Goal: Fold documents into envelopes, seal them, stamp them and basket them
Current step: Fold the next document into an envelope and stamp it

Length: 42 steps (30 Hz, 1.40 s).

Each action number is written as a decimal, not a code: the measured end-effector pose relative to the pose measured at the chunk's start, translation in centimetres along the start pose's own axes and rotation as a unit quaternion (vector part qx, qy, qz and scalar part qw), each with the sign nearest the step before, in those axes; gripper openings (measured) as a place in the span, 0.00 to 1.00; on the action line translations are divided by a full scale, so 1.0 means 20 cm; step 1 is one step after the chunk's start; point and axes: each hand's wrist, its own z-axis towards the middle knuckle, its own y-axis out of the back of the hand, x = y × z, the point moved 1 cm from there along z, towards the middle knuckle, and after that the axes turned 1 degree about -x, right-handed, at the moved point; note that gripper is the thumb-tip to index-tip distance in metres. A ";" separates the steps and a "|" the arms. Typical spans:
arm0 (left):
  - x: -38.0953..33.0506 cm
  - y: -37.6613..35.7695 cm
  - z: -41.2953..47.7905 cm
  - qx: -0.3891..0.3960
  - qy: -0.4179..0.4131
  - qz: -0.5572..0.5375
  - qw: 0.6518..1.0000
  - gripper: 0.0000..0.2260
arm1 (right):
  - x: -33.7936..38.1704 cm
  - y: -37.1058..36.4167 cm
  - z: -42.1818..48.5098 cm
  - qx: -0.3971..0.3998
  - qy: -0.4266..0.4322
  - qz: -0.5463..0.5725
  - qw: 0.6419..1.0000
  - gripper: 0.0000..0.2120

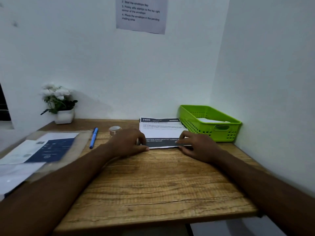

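Open tabletop (153,184) in front; basket (211,133) hard right (against the wall (259,79)), pen (93,137) left.

A blue pen (93,137) lies on the wooden table (153,184), just left of the left hand's fingers (142,136). Farther left and beyond them, potted white flowers (58,97) stand against the wall. A printed sheet (141,13) hangs high above.

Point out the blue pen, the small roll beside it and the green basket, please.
blue pen (93,137): head view, middle of its barrel.
small roll (115,129): head view, its top rim.
green basket (199,127): head view, its near perforated wall.
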 end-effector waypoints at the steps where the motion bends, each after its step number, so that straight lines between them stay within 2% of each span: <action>1: 0.00 -0.01 0.00 -0.001 -0.001 -0.008 1.000 0.12 | 0.00 0.00 0.00 -0.007 0.001 -0.006 1.000 0.10; 7: -0.01 0.00 0.00 -0.013 -0.006 -0.038 0.999 0.11 | 0.01 0.00 -0.01 -0.052 -0.010 -0.021 0.998 0.11; 11: -0.02 0.01 -0.01 -0.025 -0.011 -0.046 0.999 0.13 | 0.02 0.01 -0.02 -0.069 -0.036 -0.010 0.997 0.04; 19: -0.06 0.05 -0.04 -0.042 -0.016 -0.127 0.991 0.12 | 0.03 0.05 -0.04 -0.104 -0.095 0.015 0.990 0.06; 25: -0.05 0.05 -0.05 -0.070 -0.026 -0.118 0.990 0.06 | 0.05 0.06 -0.05 -0.101 -0.086 -0.008 0.991 0.05; 34: -0.02 0.08 -0.07 -0.127 0.010 -0.105 0.986 0.05 | -0.01 0.10 -0.07 -0.091 -0.142 -0.007 0.986 0.05; 42: -0.09 0.09 -0.08 -0.102 -0.021 -0.001 0.995 0.05 | 0.04 0.10 -0.06 -0.083 -0.076 -0.005 0.994 0.03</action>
